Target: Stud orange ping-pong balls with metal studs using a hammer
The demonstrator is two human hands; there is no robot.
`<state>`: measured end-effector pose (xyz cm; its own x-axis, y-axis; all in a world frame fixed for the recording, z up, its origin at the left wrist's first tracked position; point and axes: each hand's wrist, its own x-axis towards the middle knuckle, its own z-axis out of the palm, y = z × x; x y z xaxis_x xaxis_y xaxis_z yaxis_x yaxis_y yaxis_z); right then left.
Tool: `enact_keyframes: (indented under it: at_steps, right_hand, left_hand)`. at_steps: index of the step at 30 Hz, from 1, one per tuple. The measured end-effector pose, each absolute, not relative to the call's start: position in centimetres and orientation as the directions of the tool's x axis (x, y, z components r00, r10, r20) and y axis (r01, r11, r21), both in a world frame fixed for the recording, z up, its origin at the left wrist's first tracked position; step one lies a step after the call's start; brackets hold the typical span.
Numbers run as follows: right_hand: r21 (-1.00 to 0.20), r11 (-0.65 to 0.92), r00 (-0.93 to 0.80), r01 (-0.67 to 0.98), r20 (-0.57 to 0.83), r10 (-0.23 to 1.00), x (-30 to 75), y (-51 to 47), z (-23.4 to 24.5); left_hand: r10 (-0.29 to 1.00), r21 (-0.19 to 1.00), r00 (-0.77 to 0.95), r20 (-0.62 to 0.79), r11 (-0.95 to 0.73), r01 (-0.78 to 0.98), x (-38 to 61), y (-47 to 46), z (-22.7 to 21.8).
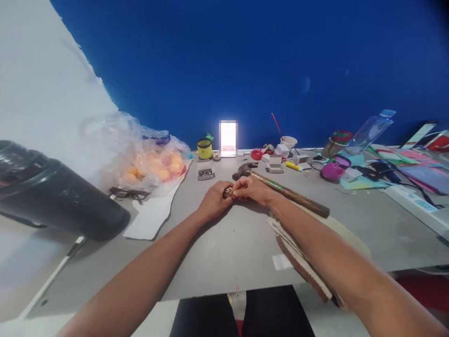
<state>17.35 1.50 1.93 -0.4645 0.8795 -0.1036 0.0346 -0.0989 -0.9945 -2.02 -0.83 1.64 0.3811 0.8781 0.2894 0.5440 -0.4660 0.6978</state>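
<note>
My left hand (214,201) is closed around a small round dark-and-gold object (228,192) whose kind I cannot make out. From the right, the fingertips of my right hand (250,189) pinch together at its edge; whether they grip the object itself or some tiny piece is hidden. Just behind my right hand lies a claw hammer (291,193), its head to the left and wooden handle slanting toward the front right. A small open box (206,174) of dark shiny pieces sits beyond my left hand. Under my right forearm is a cream and brown strip of material (298,262).
A large dark flask (59,192) and a plastic bag of orange fruit (154,164) stand left, with eyeglasses (129,193) beside them. Along the blue wall are a yellow pouch (204,149), a lit screen (228,138) and a white cup (289,142). A power strip (417,203) lies right.
</note>
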Motion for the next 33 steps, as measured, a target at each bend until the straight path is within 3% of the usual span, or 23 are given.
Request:
enact_keyframes:
  at_steps: [14, 26, 33]
  right_hand:
    - [-0.997, -0.065, -0.441, 0.038, -0.075, 0.894, 17.2, 1.3, 1.9]
    - [-0.982, 0.094, -0.373, 0.165, 0.026, 0.928, 16.2, 0.3, 2.5]
    - [-0.982, 0.063, -0.317, 0.180, 0.003, 0.948, 15.4, 0.3, 2.4]
  left_hand:
    - [0.879, 0.688, 0.372, 0.300, -0.469, 0.554, -1.9, -0.9, 1.7]
    - [0.908, 0.662, 0.251, 0.337, -0.417, 0.622, -1.3, -1.2, 1.6]
    - [0.905, 0.628, 0.214, 0.367, -0.411, 0.661, -0.8, -1.5, 1.7]
